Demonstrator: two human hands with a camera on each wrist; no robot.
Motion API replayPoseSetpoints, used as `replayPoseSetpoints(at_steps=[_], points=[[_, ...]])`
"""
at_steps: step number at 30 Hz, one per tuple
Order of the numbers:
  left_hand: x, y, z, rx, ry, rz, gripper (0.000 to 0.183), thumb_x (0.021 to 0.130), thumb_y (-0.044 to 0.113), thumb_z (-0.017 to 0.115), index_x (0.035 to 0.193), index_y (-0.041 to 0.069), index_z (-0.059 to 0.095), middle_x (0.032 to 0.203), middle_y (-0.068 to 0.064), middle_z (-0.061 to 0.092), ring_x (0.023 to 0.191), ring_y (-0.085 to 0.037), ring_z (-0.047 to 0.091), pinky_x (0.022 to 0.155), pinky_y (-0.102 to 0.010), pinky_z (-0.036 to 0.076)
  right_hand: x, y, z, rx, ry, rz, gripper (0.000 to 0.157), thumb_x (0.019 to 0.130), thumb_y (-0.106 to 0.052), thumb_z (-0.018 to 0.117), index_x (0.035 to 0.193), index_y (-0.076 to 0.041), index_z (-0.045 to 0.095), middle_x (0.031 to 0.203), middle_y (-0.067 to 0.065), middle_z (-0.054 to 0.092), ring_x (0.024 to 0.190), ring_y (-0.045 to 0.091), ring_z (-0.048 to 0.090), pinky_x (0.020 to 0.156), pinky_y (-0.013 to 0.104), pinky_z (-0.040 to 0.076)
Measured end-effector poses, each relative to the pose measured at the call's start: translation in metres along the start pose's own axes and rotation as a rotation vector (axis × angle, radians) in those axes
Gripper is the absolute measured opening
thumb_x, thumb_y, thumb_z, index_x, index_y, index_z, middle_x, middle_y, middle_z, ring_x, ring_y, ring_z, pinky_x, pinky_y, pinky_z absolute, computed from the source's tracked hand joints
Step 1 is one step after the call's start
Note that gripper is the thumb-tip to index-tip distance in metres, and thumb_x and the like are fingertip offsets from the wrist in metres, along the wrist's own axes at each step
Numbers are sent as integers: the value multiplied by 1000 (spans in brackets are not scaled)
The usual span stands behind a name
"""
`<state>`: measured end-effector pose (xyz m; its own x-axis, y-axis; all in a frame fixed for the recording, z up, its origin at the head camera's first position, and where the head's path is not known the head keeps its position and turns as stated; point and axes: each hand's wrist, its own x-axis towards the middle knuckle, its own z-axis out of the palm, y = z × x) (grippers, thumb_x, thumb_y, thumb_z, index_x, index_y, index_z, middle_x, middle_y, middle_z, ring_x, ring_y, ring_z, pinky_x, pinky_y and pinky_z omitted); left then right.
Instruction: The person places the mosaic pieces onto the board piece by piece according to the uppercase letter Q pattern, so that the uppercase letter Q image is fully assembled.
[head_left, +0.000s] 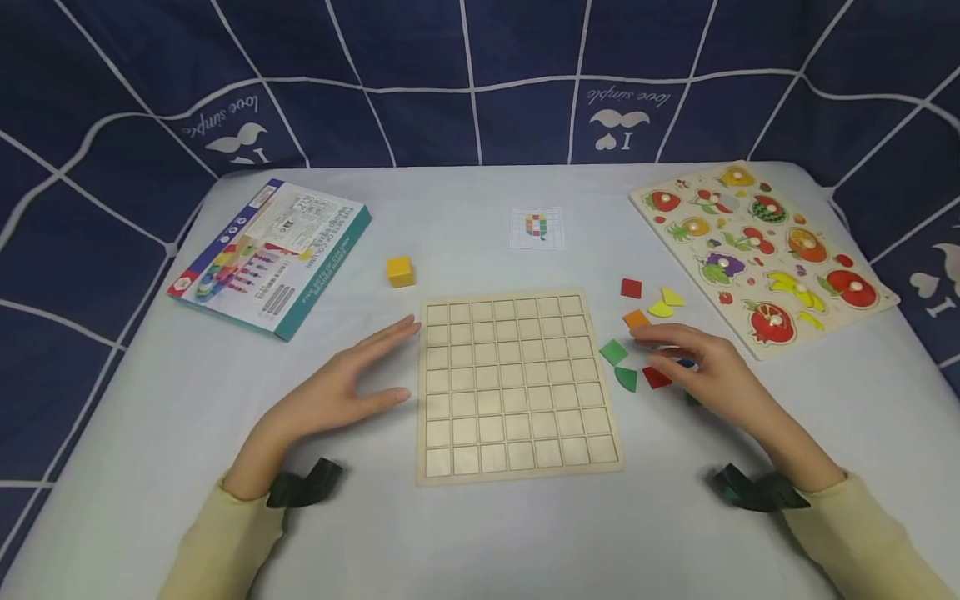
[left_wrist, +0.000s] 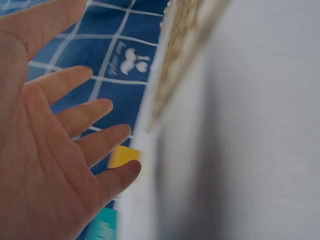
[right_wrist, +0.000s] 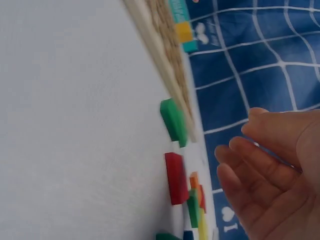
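A wooden board (head_left: 517,379) with a grid of square recesses lies in the middle of the table. Beside its left edge my left hand (head_left: 337,383) hovers, fingers straight and thumb spread, holding nothing. On the other side, my right hand (head_left: 708,371) hangs over a loose group of flat coloured pieces, its fingers slightly bent. Its palm (right_wrist: 280,200) shows bare in the right wrist view. Around it lie a green square (head_left: 613,352), a green rounded piece (head_left: 626,380), a red piece (head_left: 656,378), an orange square (head_left: 636,319), a red square (head_left: 632,288) and yellow pieces (head_left: 661,309). The hand partly hides others.
A small printed pattern card (head_left: 537,228) lies beyond the board. Left of it sits a yellow cube (head_left: 401,272), with a printed box (head_left: 277,258) farther left. At the back right rests a wooden fruit puzzle (head_left: 757,258). A dark checked cloth (head_left: 420,50) hangs behind the table.
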<state>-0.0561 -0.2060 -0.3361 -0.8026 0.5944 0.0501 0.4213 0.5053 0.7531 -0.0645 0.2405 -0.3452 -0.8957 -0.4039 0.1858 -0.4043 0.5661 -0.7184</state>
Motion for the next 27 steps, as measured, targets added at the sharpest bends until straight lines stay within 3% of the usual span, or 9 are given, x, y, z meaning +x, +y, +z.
replayPoseSetpoints(at_steps=[4,8,13,19,27], points=[[2,-19,6,-70,-46,-37,73,85,21,71,146,13,33,152,-4,22,138,-20,17,110,-41,17,13,8,4,5,-28,22,35,81,0,71,115,-4,65,111,5,64,99,6,56,80,12,45],[3,-27,12,-74,-97,-87,82,81,33,74,149,20,28,155,1,12,140,-18,7,109,-49,13,22,14,7,47,-57,25,35,82,1,70,116,-3,65,107,8,64,87,11,58,74,13,47],[0,-26,19,15,-152,-74,98,74,47,75,151,23,19,156,-1,1,140,-21,-5,109,-52,4,26,17,13,86,-100,40,36,82,4,69,116,-2,64,91,5,64,70,13,58,62,17,49],[-1,-25,27,146,-147,-32,105,70,53,76,151,21,18,156,-6,0,140,-24,-7,109,-49,1,24,23,19,67,-104,41,35,80,6,69,113,-2,66,92,1,61,68,12,55,57,19,47],[0,-21,30,223,-162,-57,108,68,60,73,151,19,18,156,-6,-3,140,-23,-8,110,-48,1,23,23,22,-44,-88,-32,35,74,7,75,106,-5,70,99,0,61,74,11,53,59,18,46]])
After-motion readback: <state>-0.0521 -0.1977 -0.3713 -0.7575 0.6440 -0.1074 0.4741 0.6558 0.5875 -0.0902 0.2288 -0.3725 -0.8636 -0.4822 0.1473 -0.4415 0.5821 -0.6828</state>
